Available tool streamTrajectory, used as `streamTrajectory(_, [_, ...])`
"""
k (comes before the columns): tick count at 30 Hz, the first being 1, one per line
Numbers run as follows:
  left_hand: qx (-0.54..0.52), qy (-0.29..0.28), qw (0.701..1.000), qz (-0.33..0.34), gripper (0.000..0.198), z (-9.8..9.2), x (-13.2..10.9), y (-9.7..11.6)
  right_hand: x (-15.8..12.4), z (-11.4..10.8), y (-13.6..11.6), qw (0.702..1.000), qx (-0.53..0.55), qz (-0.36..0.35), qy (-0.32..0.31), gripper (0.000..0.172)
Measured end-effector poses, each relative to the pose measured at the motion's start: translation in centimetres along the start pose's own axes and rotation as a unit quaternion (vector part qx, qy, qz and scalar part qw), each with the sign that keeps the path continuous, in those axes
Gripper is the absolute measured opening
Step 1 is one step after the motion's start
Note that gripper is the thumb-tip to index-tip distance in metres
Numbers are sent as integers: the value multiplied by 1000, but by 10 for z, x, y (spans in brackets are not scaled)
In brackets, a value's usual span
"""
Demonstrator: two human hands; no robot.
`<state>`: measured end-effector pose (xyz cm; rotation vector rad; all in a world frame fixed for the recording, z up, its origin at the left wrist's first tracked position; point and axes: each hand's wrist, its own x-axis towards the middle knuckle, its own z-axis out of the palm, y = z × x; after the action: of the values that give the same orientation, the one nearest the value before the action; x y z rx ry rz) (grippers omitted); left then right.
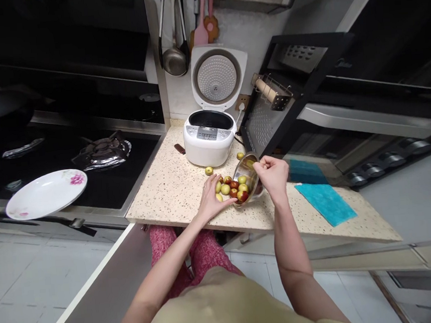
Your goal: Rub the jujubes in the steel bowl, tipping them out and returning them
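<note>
My right hand (274,174) pinches the rim of a metal bowl (243,168), which is tipped on its side toward the left on the speckled counter. Green and reddish-brown fruits that look like fresh jujubes (234,184) lie at the bowl's mouth, some inside and some on the counter. Cupped around their left side is my left hand (212,200), its thumb and fingers apart, touching or nearly touching the nearest ones. One loose jujube (209,170) rests in front of the rice cooker, and another jujube (240,156) sits behind the bowl.
A white rice cooker (208,147) stands with its lid raised at the back of the counter (173,195). A turquoise cloth (327,203) lies at right. The gas stove (103,150) is left, with a floral plate (47,194) near its front edge. Below, a drawer (98,292) is pulled out.
</note>
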<state>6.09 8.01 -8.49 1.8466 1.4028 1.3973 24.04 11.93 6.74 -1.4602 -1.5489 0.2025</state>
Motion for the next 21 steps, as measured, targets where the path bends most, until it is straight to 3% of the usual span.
streamTrajectory(14, [23, -17, 999, 20, 98, 0, -2, 1, 10, -4, -12, 994, -103, -19, -24, 20])
streamTrajectory(21, [26, -17, 999, 25, 95, 0, -3, 3, -3, -16, -12, 994, -103, -34, 20, 21])
